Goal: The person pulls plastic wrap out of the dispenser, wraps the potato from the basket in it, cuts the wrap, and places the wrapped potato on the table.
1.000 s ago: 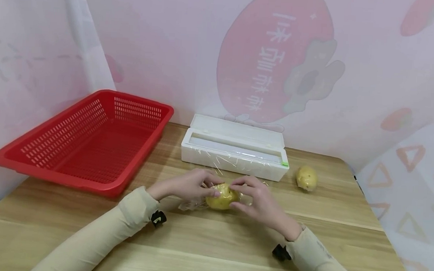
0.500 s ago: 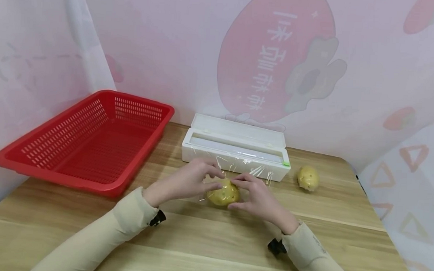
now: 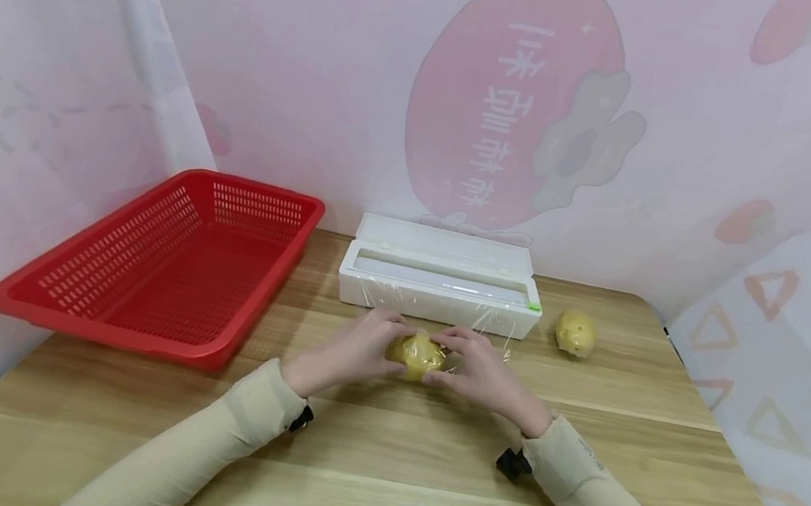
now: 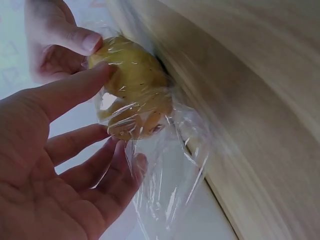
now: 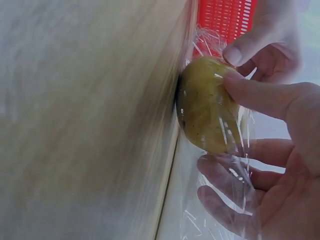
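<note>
A yellow potato (image 3: pixel 420 357) sits low over the table between both hands, covered in clear plastic wrap (image 4: pixel 172 170). My left hand (image 3: pixel 358 350) grips it from the left, thumb on the near side and fingers behind. From the right, my right hand (image 3: pixel 485 373) holds it with thumb and fingers curled around its end. In the left wrist view, loose film trails from the potato (image 4: pixel 131 75) past the left fingertips. The right wrist view shows film draped over the right fingers beside the potato (image 5: pixel 204 107).
Behind the hands stands an open white cling film box (image 3: pixel 438 285), with film stretching over its front. A second wrapped potato (image 3: pixel 575 333) lies to the right. The red plastic basket (image 3: pixel 218 343) is at the left, and a printed cloth (image 3: pixel 304 90) hangs behind the table.
The potato has turned and shifted slightly away from me. Loose film seen at its left a second ago is now hidden, and both hands have closed nearer around it.
</note>
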A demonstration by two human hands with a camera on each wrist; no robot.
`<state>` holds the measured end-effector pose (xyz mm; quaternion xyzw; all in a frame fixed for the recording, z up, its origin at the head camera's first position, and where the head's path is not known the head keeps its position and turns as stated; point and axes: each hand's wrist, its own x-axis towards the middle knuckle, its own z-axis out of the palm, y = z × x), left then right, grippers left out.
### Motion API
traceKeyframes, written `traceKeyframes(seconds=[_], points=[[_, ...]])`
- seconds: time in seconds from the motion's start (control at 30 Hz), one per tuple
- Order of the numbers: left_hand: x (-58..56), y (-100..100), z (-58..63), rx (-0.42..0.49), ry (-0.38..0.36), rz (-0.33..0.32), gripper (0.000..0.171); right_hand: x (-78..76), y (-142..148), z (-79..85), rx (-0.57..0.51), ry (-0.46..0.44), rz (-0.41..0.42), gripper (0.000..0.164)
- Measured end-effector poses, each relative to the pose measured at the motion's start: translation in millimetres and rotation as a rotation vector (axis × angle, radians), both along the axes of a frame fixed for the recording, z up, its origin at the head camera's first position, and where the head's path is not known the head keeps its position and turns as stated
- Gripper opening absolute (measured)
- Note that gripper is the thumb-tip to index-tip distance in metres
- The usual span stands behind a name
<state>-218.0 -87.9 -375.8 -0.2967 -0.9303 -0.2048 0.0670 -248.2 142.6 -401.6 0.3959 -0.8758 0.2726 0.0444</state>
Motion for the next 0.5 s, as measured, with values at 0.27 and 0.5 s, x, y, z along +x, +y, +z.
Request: traceKeyframes(seconds=[0.27,0.5], points=[[-8.7,-4.8,-6.2,0.041,-0.027,-0.054,0.059,2.6,-0.1,1.5,-0.006,0.001,0.008,0.057],[-13.1,-7.9,-9.0,0.119,-0.084,-0.029,0.061,1.7,-0.9,0.6,-0.009,-0.026,0.003,0.057]])
